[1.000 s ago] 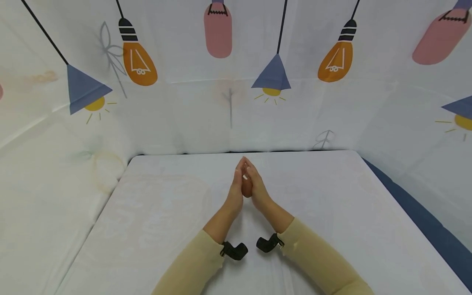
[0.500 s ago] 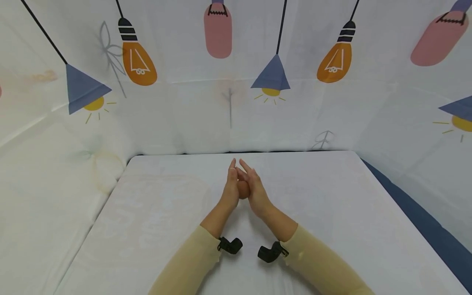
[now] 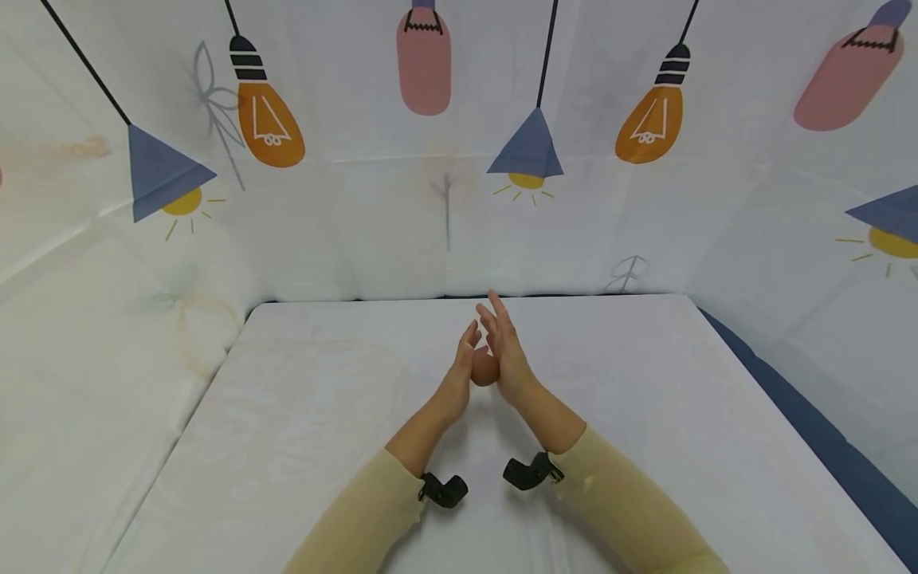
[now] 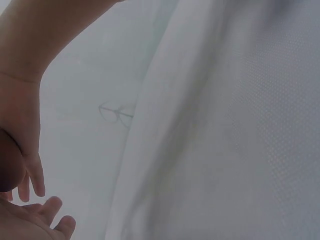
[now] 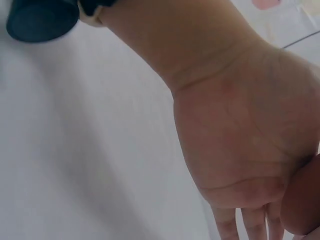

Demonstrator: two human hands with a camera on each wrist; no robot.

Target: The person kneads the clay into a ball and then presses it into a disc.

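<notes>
A smooth reddish-brown ball (image 3: pixel 484 369), seemingly of modelling clay, sits between my two palms above the white table. My left hand (image 3: pixel 455 381) presses it from the left, fingers held fairly straight. From the right, my right hand (image 3: pixel 513 363) presses with extended fingers, its fingertips reaching farther forward than the left's. The left wrist view catches part of the ball (image 4: pixel 9 162) at its left edge, below the right hand (image 4: pixel 20 112). In the right wrist view, the left hand's palm (image 5: pixel 235 135) faces the camera, beside the ball (image 5: pixel 302 202).
The white-covered table (image 3: pixel 287 414) spreads around both arms. Behind it hangs a white cloth (image 3: pixel 358 223) printed with lamps and bulbs. A dark blue strip (image 3: pixel 803 406) runs along the right side. Black wrist cameras (image 3: pixel 445 490) stick out inward from both beige sleeves.
The hands have slid against each other around the ball: fingertips that met one second ago are apart, the right hand now farther forward. More of the ball shows, and it looks rounder.
</notes>
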